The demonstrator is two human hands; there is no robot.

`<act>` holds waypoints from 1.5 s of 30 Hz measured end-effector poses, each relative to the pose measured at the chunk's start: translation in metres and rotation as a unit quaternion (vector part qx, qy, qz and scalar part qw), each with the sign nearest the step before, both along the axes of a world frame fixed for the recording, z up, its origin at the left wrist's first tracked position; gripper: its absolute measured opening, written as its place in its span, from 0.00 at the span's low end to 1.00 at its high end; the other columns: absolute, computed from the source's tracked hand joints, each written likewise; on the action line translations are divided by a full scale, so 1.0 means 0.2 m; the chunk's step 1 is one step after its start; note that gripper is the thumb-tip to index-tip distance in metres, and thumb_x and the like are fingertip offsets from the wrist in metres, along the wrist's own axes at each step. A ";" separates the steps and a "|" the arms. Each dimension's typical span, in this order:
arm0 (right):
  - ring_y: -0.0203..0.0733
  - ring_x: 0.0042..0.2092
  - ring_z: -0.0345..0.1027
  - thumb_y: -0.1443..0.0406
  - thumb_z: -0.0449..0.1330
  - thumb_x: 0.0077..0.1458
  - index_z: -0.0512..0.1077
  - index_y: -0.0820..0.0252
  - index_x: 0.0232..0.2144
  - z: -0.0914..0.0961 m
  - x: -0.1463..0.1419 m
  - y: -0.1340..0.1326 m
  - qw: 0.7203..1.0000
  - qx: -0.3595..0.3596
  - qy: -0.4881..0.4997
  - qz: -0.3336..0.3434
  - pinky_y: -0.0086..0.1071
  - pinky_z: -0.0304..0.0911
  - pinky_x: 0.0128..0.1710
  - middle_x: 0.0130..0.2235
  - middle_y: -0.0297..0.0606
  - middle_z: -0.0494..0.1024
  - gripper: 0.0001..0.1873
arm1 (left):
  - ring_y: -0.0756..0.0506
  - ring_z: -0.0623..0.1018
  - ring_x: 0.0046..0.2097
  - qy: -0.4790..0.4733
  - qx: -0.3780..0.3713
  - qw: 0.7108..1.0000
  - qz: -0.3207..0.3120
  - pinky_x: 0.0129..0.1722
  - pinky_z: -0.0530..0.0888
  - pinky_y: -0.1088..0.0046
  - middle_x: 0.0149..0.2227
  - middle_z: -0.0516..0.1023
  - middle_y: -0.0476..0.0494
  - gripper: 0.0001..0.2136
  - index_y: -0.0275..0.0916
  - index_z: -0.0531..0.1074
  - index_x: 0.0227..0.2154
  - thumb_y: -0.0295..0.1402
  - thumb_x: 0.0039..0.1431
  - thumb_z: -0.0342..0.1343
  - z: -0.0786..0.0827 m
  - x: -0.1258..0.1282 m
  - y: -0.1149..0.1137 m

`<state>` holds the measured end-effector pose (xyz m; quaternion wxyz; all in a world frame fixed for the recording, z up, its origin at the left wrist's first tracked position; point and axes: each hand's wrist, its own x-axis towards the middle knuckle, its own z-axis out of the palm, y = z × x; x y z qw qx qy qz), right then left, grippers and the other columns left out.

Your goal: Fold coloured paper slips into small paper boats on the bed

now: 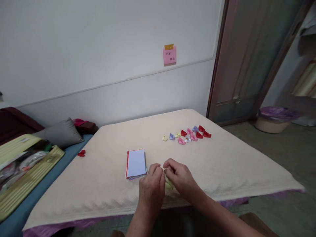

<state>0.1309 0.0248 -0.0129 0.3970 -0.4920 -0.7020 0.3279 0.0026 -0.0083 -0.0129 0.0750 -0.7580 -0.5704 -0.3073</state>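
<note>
Between my two hands, close to the table's front edge, is a piece of yellow paper [169, 185], partly folded and mostly covered by my fingers. My left hand [152, 184] pinches it from the left, and my right hand [181, 176] grips its top from the right. Just left of my hands lies a stack of coloured paper [136, 163] with a pale blue sheet on top. Farther back to the right sit several small folded paper boats [181, 141] in red, pink, lilac, white and yellow.
A cream cloth [108, 184] covers the table. Red scraps [81, 153] lie near its left edge. Beyond that are a grey cushion [60, 131] and an open yellow case [32, 174]. A pink note [170, 56] hangs on the wall, and a lined bin [273, 124] stands at right.
</note>
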 end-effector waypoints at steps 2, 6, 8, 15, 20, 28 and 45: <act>0.36 0.25 0.58 0.70 0.51 0.45 0.67 0.56 0.27 0.00 0.00 0.00 1.000 0.005 -0.010 0.003 0.26 0.51 0.26 0.21 0.27 0.64 0.07 | 0.49 0.76 0.34 0.001 -0.007 1.000 -0.001 0.29 0.69 0.78 0.39 0.75 0.47 0.06 0.41 0.64 0.29 0.26 0.60 0.46 0.00 0.00 0.00; 0.35 0.26 0.58 0.69 0.53 0.46 0.67 0.57 0.30 0.01 0.03 0.02 0.997 -0.034 0.051 0.054 0.26 0.52 0.26 0.22 0.27 0.63 0.06 | 0.49 0.76 0.36 -0.001 -0.016 1.000 0.016 0.30 0.69 0.77 0.39 0.74 0.47 0.07 0.41 0.64 0.28 0.25 0.60 0.46 0.00 -0.01 0.01; 0.34 0.26 0.57 0.66 0.53 0.49 0.67 0.58 0.31 0.02 0.05 0.04 0.988 -0.068 0.108 0.090 0.26 0.52 0.26 0.21 0.26 0.61 0.05 | 0.48 0.76 0.36 -0.004 -0.019 0.999 0.031 0.31 0.69 0.77 0.39 0.74 0.46 0.07 0.40 0.64 0.28 0.25 0.60 0.45 0.00 -0.03 0.01; 0.33 0.26 0.57 0.72 0.55 0.42 0.66 0.61 0.33 0.00 0.08 0.09 0.974 -0.120 0.145 0.126 0.26 0.52 0.27 0.21 0.25 0.64 0.11 | 0.48 0.75 0.37 -0.003 -0.031 0.999 0.037 0.34 0.69 0.76 0.37 0.73 0.45 0.07 0.40 0.64 0.28 0.25 0.60 0.45 0.01 -0.04 0.01; 0.31 0.23 0.53 0.75 0.53 0.37 0.67 0.60 0.30 -0.04 0.05 0.08 0.979 -0.122 0.109 0.124 0.25 0.48 0.22 0.19 0.24 0.61 0.14 | 0.47 0.75 0.37 -0.006 -0.025 0.999 0.020 0.34 0.69 0.75 0.37 0.73 0.45 0.07 0.40 0.64 0.27 0.25 0.59 0.45 -0.01 -0.02 0.01; 0.30 0.21 0.52 0.75 0.54 0.37 0.66 0.61 0.30 -0.04 0.07 0.10 0.961 -0.164 0.162 0.153 0.25 0.46 0.21 0.18 0.23 0.61 0.13 | 0.49 0.73 0.36 -0.135 -0.049 0.990 -0.007 0.36 0.67 0.75 0.33 0.72 0.47 0.08 0.40 0.64 0.25 0.24 0.58 0.46 0.02 -0.02 0.01; 0.30 0.22 0.54 0.71 0.58 0.39 0.66 0.62 0.30 0.03 0.09 0.12 0.954 -0.170 0.218 0.119 0.26 0.49 0.25 0.19 0.23 0.63 0.10 | 0.53 0.69 0.23 -0.634 -0.318 0.703 -0.053 0.25 0.64 0.77 0.24 0.72 0.51 0.17 0.34 0.68 0.36 0.30 0.39 0.60 -0.06 -0.05 0.09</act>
